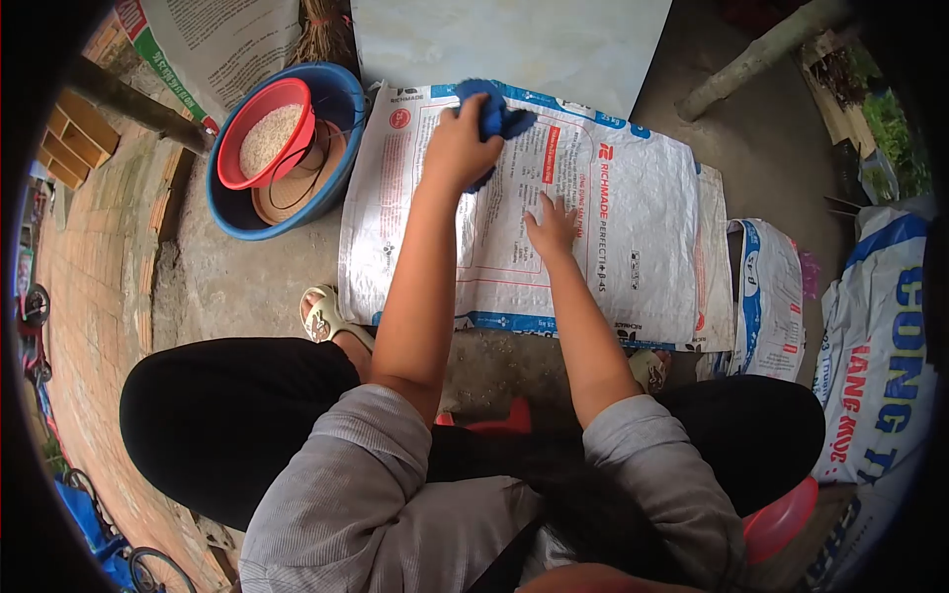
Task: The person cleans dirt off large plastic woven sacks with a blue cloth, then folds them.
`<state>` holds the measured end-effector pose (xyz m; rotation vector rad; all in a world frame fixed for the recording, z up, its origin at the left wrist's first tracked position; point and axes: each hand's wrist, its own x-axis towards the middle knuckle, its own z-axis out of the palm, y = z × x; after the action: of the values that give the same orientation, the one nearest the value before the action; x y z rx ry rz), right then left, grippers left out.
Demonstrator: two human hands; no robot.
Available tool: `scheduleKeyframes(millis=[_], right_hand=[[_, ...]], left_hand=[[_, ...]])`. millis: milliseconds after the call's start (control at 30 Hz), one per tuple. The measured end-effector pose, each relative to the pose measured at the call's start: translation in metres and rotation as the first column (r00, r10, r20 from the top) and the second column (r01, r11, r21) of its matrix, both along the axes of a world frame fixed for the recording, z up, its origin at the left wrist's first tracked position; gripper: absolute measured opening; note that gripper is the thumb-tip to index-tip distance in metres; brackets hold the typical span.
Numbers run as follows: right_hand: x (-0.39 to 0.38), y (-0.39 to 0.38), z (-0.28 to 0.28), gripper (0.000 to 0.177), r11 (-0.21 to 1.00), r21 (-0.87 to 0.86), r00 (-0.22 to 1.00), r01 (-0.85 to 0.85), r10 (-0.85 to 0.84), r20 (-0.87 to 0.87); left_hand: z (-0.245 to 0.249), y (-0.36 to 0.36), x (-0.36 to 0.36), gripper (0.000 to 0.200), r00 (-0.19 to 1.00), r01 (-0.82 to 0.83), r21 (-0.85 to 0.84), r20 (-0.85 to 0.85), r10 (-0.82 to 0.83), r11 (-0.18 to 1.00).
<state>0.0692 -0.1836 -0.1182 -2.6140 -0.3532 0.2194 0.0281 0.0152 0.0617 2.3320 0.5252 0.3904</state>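
Observation:
A white woven sack (652, 247) with red print and blue edges lies flat on the ground before my knees. Near its far left part, my left hand (460, 148) is closed around a dark blue cloth (481, 102), which touches the sack's surface. My right hand (554, 227) rests on the middle of the sack with its fingers spread and nothing in them. Under the white sack, the edge of another sack (720, 267) sticks out on the right.
Left of the sack stands a blue basin (222, 212) holding a red bowl (225, 163) of white grains. A pale board (514, 44) lies beyond. More printed sacks (776, 296) are on the right, near a wooden post (761, 59). Bricks pave the ground at left (109, 326).

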Motion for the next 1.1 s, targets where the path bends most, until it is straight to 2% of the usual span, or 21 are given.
scheduleKeyframes(millis=[33, 100, 133, 167, 200, 233, 267, 333, 400, 500, 600, 633, 667, 733, 800, 867, 900, 967, 1000, 1033, 1100], right_hand=[[-0.012, -0.006, 0.001, 0.053, 0.982, -0.19, 0.999, -0.018, 0.01, -0.043], [-0.018, -0.029, -0.017, 0.055, 0.961, -0.271, 0.998, -0.058, 0.061, 0.004], [-0.021, -0.04, -0.026, 0.057, 0.934, -0.346, 0.992, -0.093, 0.117, 0.048], [-0.025, -0.05, -0.025, 0.06, 0.96, -0.273, 0.988, -0.055, 0.093, 0.125], [-0.021, -0.055, -0.03, 0.06, 0.962, -0.27, 0.989, -0.048, 0.083, 0.12], [-0.014, -0.065, -0.038, 0.058, 0.961, -0.277, 0.987, 0.013, 0.031, 0.155], [-0.009, -0.071, -0.043, 0.057, 0.955, -0.288, 0.982, 0.073, -0.018, 0.189], [-0.001, -0.078, -0.047, 0.054, 0.955, -0.273, 0.979, 0.113, -0.06, 0.196], [0.002, -0.084, -0.049, 0.052, 0.952, -0.283, 0.965, 0.116, -0.04, 0.26], [0.0, -0.079, -0.05, 0.05, 0.947, -0.288, 0.956, 0.143, -0.056, 0.29], [0.0, -0.077, -0.047, 0.05, 0.946, -0.282, 0.951, 0.159, -0.071, 0.3], [0.0, -0.077, -0.047, 0.05, 0.947, -0.275, 0.951, 0.165, -0.079, 0.3], [0.001, -0.077, -0.046, 0.05, 0.945, -0.28, 0.951, 0.172, -0.085, 0.297], [0.001, -0.076, -0.045, 0.05, 0.942, -0.283, 0.953, 0.178, -0.093, 0.288], [0.002, -0.076, -0.045, 0.05, 0.941, -0.286, 0.954, 0.183, -0.1, 0.282], [0.002, -0.075, -0.044, 0.05, 0.942, -0.281, 0.953, 0.184, -0.101, 0.284], [0.001, -0.075, -0.044, 0.05, 0.942, -0.281, 0.954, 0.186, -0.105, 0.28], [0.002, -0.074, -0.045, 0.052, 0.941, -0.279, 0.956, 0.194, -0.117, 0.271], [0.002, -0.074, -0.046, 0.052, 0.941, -0.277, 0.957, 0.195, -0.121, 0.263], [0.002, -0.075, -0.047, 0.052, 0.942, -0.269, 0.953, 0.199, -0.121, 0.279], [0.0, -0.074, -0.048, 0.053, 0.941, -0.263, 0.939, 0.212, -0.121, 0.322]], left_hand=[[-0.026, -0.025, 0.007, 0.063, 0.992, 0.044, 0.081, -0.123, -0.033, 0.996], [-0.086, -0.073, 0.009, 0.055, 0.931, 0.139, 0.156, -0.358, -0.075, 0.978], [-0.123, -0.092, 0.005, 0.057, 0.841, 0.254, 0.156, -0.523, -0.139, 0.954], [-0.156, -0.108, -0.006, 0.055, 0.707, 0.462, 0.201, -0.672, -0.222, 0.864], [-0.191, -0.129, -0.029, 0.052, 0.869, 0.365, 0.414, -0.473, -0.145, 0.834], [-0.216, -0.145, -0.032, 0.054, 0.941, 0.246, 0.585, -0.336, -0.045, 0.773], [-0.214, -0.145, -0.03, 0.054, 0.939, 0.254, 0.579, -0.34, -0.054, 0.775], [-0.2, -0.142, -0.029, 0.055, 0.961, 0.244, 0.418, -0.226, -0.16, 0.875], [-0.195, -0.129, -0.014, 0.054, 0.943, 0.313, 0.439, -0.252, -0.219, 0.843], [-0.209, -0.105, -0.003, 0.052, 0.953, 0.301, 0.357, -0.147, -0.265, 0.884], [-0.207, -0.074, 0.009, 0.055, 0.951, 0.307, 0.416, -0.157, -0.265, 0.856], [-0.209, -0.06, 0.013, 0.055, 0.976, 0.215, 0.462, -0.128, -0.175, 0.86], [-0.202, -0.041, 0.016, 0.053, 0.977, 0.173, 0.46, -0.192, -0.093, 0.871], [-0.205, 0.004, 0.02, 0.05, 0.968, -0.066, 0.495, -0.18, 0.176, 0.867], [-0.2, 0.05, 0.017, 0.046, 0.851, -0.335, 0.472, -0.22, 0.477, 0.815], [-0.203, 0.089, 0.014, 0.042, 0.632, -0.655, 0.335, -0.247, 0.734, 0.677], [-0.199, 0.086, 0.018, 0.042, 0.634, -0.652, 0.337, -0.249, 0.732, 0.679], [-0.185, 0.061, 0.035, 0.041, 0.7, -0.694, 0.205, -0.03, 0.713, 0.69], [-0.175, 0.031, 0.05, 0.043, 0.822, -0.563, 0.227, 0.05, 0.568, 0.795], [-0.165, -0.005, 0.064, 0.046, 0.923, -0.384, 0.175, 0.036, 0.384, 0.906], [-0.149, -0.085, 0.08, 0.05, 0.999, -0.031, 0.184, 0.015, 0.028, 0.983]])
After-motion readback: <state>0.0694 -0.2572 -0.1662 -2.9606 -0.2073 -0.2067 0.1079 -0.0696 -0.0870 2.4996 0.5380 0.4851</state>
